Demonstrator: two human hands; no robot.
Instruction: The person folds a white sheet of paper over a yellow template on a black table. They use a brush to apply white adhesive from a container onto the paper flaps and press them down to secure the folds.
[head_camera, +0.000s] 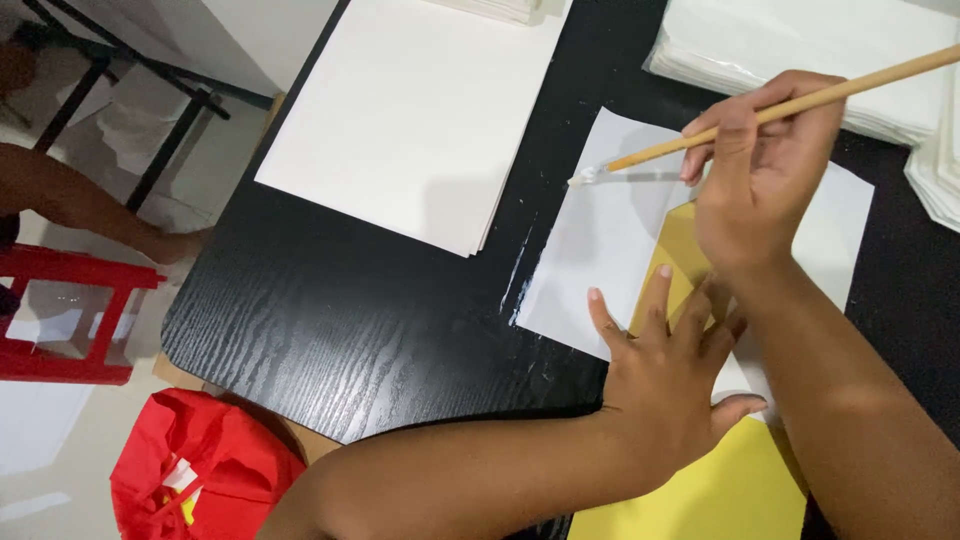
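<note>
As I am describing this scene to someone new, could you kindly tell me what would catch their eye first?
First, the right hand at upper right, holding a long wooden brush whose wet white tip touches a white paper sheet on the black wood-grain table. Below it, the left hand presses flat on a bright yellow sheet overlapping that paper. A stack of large white sheets lies at upper centre, and a red bag sits on the floor at lower left.
</note>
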